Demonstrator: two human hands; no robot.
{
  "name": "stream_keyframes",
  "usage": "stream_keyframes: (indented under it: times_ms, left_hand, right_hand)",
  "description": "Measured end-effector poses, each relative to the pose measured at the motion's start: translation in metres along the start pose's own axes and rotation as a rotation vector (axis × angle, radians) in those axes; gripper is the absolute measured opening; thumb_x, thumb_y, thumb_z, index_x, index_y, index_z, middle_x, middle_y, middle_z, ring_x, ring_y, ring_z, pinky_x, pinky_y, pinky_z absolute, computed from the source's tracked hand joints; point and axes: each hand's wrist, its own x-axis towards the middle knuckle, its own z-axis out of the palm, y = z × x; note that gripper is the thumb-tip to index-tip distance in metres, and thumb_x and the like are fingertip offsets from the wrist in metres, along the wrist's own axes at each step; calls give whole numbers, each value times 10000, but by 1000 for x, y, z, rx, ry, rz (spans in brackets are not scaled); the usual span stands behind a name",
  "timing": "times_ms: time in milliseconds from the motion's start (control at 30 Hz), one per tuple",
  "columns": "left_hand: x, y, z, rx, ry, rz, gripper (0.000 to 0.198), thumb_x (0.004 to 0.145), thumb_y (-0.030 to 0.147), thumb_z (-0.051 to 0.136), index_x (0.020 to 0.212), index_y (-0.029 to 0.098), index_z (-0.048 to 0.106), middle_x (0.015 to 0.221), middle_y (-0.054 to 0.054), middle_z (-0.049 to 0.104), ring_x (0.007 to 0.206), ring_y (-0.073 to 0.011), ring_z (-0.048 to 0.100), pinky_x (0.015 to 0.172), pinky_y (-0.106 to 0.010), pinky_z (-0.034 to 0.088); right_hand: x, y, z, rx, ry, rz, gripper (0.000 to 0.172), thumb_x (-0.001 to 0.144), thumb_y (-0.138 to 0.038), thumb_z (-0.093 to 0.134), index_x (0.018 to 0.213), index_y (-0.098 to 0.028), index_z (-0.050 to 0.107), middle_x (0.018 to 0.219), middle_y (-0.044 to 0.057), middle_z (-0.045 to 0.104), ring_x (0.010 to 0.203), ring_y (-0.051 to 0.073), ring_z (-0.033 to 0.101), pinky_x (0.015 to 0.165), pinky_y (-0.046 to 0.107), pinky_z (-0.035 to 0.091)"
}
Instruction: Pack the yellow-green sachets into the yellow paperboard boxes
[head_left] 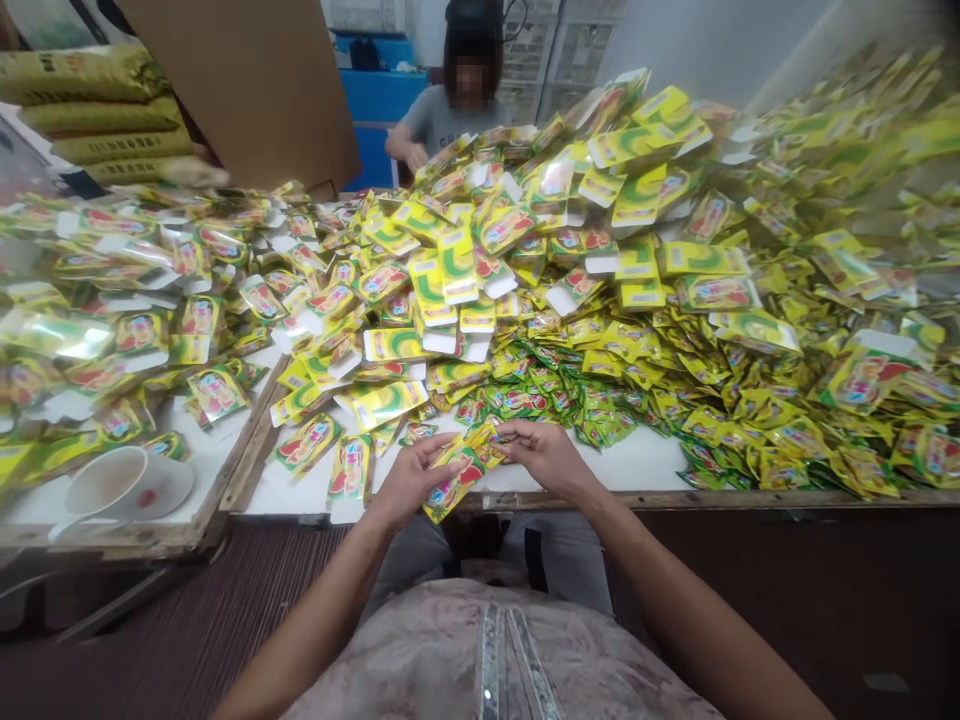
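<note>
My left hand (417, 478) grips a small yellow and green cardboard box (457, 484) with a red watermelon picture, thumb on its front. The box is tilted, its upper end toward my right hand (544, 455). At that end the fingers of my right hand are pinched together on a crinkled yellow sachet (491, 437), partly hidden by fingers and box. Just beyond both hands lie loose green sachets (536, 395) and yellow sachets (622, 345). Left of my left hand a yellow box (349, 467) lies flat at the table edge.
A large heap of yellow boxes (450, 265) covers the table's middle. More sachets (795, 430) spread to the right. A white cup (112, 485) stands on the left table, near its wooden edge (251, 440). A co-worker (465, 110) sits across, before stacked yellow sacks (97, 110) and cardboard (255, 90).
</note>
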Motion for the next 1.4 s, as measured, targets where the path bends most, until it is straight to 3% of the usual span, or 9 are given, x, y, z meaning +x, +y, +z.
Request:
stream_keyframes:
  times_ms: [67, 267, 400, 600, 800, 900, 1000, 1133, 1400]
  left_hand:
    - [0, 0, 2, 12, -20, 5, 558, 593, 322, 788, 1101, 155, 630, 999, -72, 714, 857, -223, 667, 783, -336, 512]
    - [2, -1, 7, 23, -38, 46, 552, 590, 307, 790, 1100, 162, 637, 968, -71, 719, 882, -229, 660, 794, -329, 503]
    - [1, -3, 7, -48, -34, 43, 531, 583, 301, 795, 1071, 157, 645, 903, -64, 729, 830, -215, 670, 785, -324, 506]
    - [-2, 2, 8, -34, -12, 50, 528, 563, 296, 807, 1046, 146, 654, 948, -72, 722, 798, -204, 669, 742, -303, 514]
    - [-1, -1, 8, 4, -4, 36, 514, 566, 304, 804, 1034, 143, 665, 873, -59, 731, 735, -182, 660, 703, -282, 500]
    - [-1, -2, 7, 32, -17, 44, 541, 549, 309, 812, 1045, 145, 669, 920, -70, 727, 760, -191, 658, 711, -290, 499]
    - [-2, -3, 8, 37, -4, 8, 540, 519, 312, 826, 1011, 139, 686, 873, -67, 730, 750, -197, 658, 710, -298, 499]
    - [-4, -3, 12, -24, -44, -58, 501, 519, 291, 828, 983, 156, 699, 842, -48, 736, 712, -165, 657, 696, -269, 496]
    - [-4, 0, 15, -20, -60, -106, 441, 488, 248, 839, 895, 135, 712, 749, -37, 734, 639, -130, 646, 655, -234, 496]
  right_hand:
    - [-1, -7, 0, 12, -11, 47, 235, 662, -386, 673, 779, -183, 694, 728, 6, 686, 623, 152, 619, 581, 267, 519]
    - [-2, -10, 10, -195, 217, -16, 190, 691, -366, 645, 643, -182, 654, 583, -14, 618, 536, 127, 527, 512, 235, 408]
    - [-5, -4, 16, -167, 137, -9, 222, 716, -403, 637, 681, -189, 686, 643, 1, 655, 607, 150, 558, 569, 257, 434]
    - [-6, -4, 15, -348, 360, -191, 135, 699, -352, 706, 728, -220, 705, 763, 38, 680, 788, 203, 565, 742, 333, 450]
    - [-8, -11, 8, -461, 216, -267, 107, 719, -340, 709, 694, -237, 721, 723, 48, 655, 828, 221, 522, 763, 356, 441]
    - [-7, -11, 5, -443, 206, -188, 156, 728, -371, 689, 707, -220, 724, 782, 56, 622, 825, 204, 539, 759, 345, 445]
    - [-5, -9, 4, -337, 90, -88, 182, 694, -380, 698, 676, -200, 715, 816, 56, 609, 833, 195, 566, 768, 336, 453]
    - [-6, -11, 1, -197, -74, -3, 198, 663, -397, 706, 656, -200, 720, 885, 71, 643, 1019, 235, 554, 881, 361, 423]
    - [-15, -28, 1, -77, -306, 57, 325, 755, -498, 615, 683, -197, 712, 839, 79, 696, 1287, 278, 376, 1030, 440, 288]
